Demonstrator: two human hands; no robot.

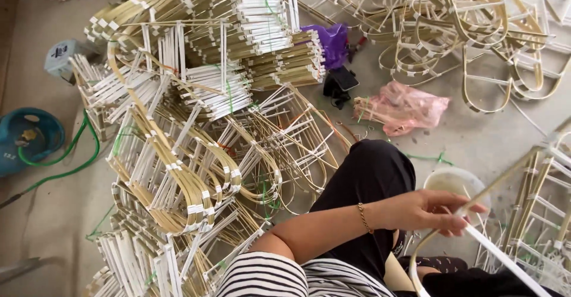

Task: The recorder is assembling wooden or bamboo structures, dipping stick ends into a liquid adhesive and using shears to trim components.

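fingers (458,216) curled, pinching white strip (505,258)

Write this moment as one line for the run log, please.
left hand: grips cane strip | right hand: not in view | nearby: white tub, frame pile

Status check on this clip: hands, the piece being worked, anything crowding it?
Left hand gripping a curved bamboo strip; right hand not in view. White binding strip runs beneath the fingers. White plastic tub sits directly behind; stacked bamboo frames crowd the left.

Pale bamboo frames (196,154) (white-banded) — pink bag (404,108), teal canister (27,139).
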